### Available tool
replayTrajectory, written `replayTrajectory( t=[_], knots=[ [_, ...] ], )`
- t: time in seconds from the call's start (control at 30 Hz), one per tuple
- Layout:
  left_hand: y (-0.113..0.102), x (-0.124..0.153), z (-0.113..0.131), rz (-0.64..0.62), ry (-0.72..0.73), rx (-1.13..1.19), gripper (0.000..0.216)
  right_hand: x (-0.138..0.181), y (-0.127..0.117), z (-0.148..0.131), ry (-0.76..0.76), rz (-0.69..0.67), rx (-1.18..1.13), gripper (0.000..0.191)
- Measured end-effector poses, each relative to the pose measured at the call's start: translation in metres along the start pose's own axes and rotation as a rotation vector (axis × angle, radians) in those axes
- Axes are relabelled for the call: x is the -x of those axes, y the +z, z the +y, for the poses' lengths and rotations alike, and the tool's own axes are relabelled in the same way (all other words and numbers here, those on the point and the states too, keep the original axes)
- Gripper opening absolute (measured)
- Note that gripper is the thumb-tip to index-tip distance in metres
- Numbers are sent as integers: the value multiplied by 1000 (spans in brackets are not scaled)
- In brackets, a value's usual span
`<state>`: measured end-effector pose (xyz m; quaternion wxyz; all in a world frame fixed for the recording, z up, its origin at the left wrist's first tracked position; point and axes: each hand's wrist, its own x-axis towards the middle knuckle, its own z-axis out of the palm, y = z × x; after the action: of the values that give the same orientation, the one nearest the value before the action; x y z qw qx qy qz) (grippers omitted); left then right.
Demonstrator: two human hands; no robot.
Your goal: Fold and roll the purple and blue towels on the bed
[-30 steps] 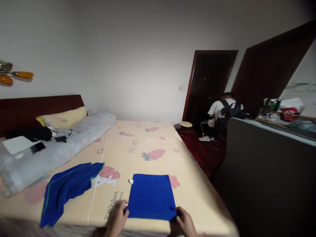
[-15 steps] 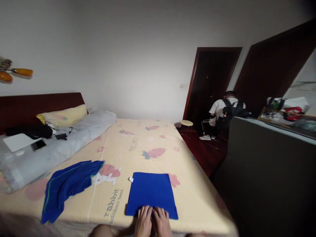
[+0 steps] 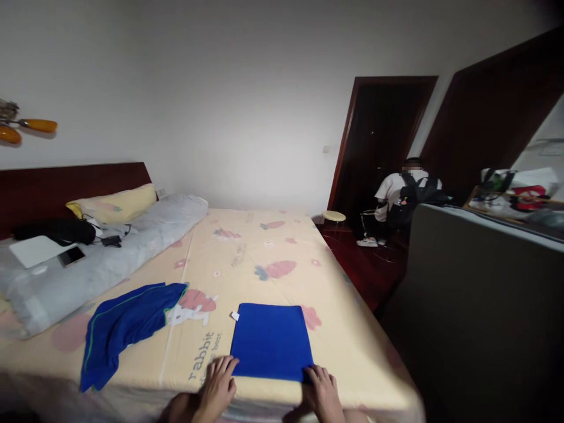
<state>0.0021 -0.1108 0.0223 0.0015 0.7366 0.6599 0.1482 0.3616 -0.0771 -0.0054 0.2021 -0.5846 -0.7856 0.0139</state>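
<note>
A blue cloth [image 3: 272, 341], folded into a flat, neat square with a white tag at its far left corner, lies near the bed's front edge. My left hand [image 3: 219, 385] is at its near left corner, fingers closed on the edge. At the near right corner, my right hand [image 3: 325, 388] has its fingers bent over the cloth in the same way. Farther left, a second blue cloth [image 3: 127, 329] with green edging is spread out loosely and creased; neither hand touches it.
The bed [image 3: 247, 258] has a yellow printed sheet. On its left lie a rolled grey quilt [image 3: 110, 276], a yellow pillow [image 3: 117, 202] and a phone [image 3: 71, 256]. Beyond the right side are a round stool [image 3: 333, 217], a seated person [image 3: 390, 191] and a dark panel [image 3: 476, 294].
My hands have moved apart, from together at the middle of the near edge to its two corners. That edge now looks straight. The view has shifted slightly.
</note>
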Motion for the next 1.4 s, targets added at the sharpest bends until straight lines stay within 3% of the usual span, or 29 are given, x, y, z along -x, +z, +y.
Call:
replayTrajectory(
  t=[0.13,0.33,0.5,0.6,0.7,0.8,0.87,0.97,1.07,1.13,1.23,1.4],
  knots=[
    [-2,-13,12,9,-28,10,57,-8,6,-5,5,53,22,44],
    [-16,-13,6,71,8,136,40,-11,0,4,-32,23,-66,27],
    [1,-14,-7,66,-107,318,42,-12,-3,7,-29,97,-80,24],
    [20,-19,-15,151,-141,323,40,-12,7,9,96,107,-29,27],
    [29,-21,-15,291,-166,181,33,-13,22,10,244,175,29,33],
    [27,-21,1,389,-191,39,33,-16,33,-5,242,223,61,38],
    [24,-19,22,387,-71,37,34,-19,36,-27,96,196,38,41],
    [26,-15,57,271,239,74,41,-20,35,-68,-139,122,-35,47],
    [33,-10,75,154,395,56,60,-18,31,-93,-170,73,-61,43],
    [39,-5,73,134,388,30,66,-13,30,-90,-129,50,-46,42],
    [43,4,52,152,320,-12,63,-3,29,-62,-50,30,3,49],
    [38,13,14,181,96,-89,52,11,18,-22,69,13,102,54]
  ],
)
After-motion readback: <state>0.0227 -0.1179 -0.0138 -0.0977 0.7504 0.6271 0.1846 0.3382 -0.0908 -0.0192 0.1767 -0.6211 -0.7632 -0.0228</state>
